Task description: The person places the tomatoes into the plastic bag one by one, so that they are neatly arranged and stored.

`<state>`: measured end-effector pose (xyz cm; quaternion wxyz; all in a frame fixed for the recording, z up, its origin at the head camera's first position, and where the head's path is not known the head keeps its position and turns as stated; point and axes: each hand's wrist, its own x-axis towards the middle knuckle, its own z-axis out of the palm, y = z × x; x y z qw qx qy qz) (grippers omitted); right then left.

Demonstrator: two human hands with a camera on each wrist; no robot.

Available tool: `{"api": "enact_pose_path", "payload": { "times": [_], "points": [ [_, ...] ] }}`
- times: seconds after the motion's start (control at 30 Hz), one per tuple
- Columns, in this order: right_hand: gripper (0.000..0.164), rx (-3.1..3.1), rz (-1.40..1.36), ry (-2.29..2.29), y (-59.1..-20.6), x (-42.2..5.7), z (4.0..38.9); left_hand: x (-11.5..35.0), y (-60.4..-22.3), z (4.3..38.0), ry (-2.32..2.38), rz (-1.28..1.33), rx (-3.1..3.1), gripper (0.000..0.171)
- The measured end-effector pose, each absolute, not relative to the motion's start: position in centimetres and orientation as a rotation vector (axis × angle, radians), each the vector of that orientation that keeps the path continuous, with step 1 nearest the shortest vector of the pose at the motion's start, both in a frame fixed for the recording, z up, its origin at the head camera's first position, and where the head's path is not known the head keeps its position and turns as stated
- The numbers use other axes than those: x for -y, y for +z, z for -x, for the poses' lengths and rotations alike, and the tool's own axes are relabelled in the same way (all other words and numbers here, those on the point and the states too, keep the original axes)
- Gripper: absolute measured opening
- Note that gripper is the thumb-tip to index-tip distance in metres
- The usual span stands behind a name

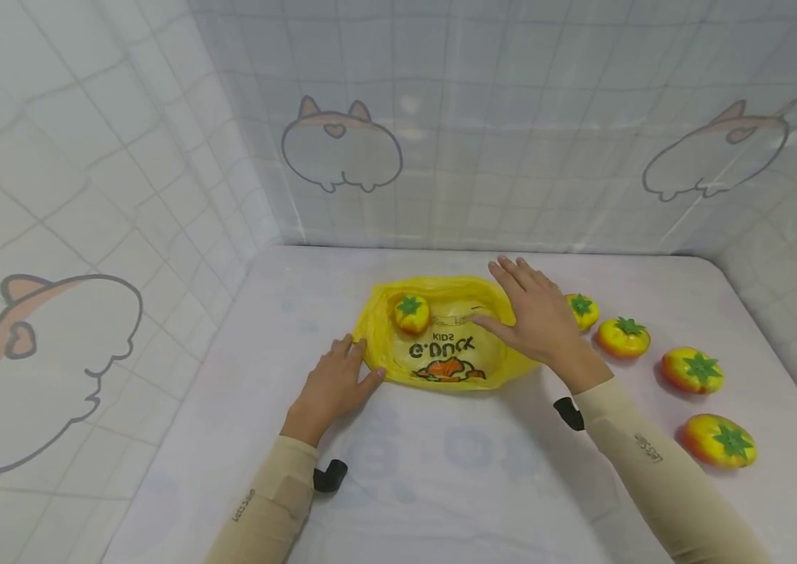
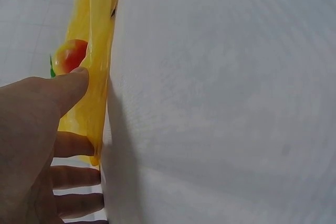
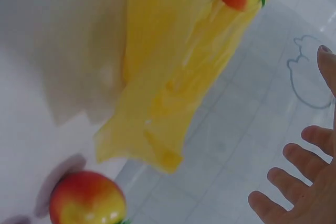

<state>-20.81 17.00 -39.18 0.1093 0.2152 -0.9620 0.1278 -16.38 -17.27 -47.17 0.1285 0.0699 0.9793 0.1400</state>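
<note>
The pale tabletop [image 1: 427, 509] bears faint blue markings. A yellow bag [image 1: 472, 360] lies on it, mouth open upward, and 4 green-topped, red-and-yellow fruits [image 1: 692, 370] sit in a slanting row to the bag's right.

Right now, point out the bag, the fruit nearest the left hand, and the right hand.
Bag [image 1: 441, 285]: head view, on its far rim.
Fruit [image 1: 412, 322]: head view, on the skin below its green top.
Right hand [image 1: 542, 323]: head view, on the back of the hand.
</note>
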Motion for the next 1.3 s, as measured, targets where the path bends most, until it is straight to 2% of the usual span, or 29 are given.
{"api": "enact_pose_path", "payload": {
  "times": [0.63,1.3],
  "points": [
    [0.09,2.773,-0.545,0.37,-40.2,-21.8,19.0,16.8,-47.4,16.5,0.383,-0.204,-2.841,0.083],
    [0.097,2.905,-0.304,0.328,-40.4,-28.8,16.3,17.3,-47.2,16.4,0.366,-0.231,-2.865,0.084]
  ]
}}
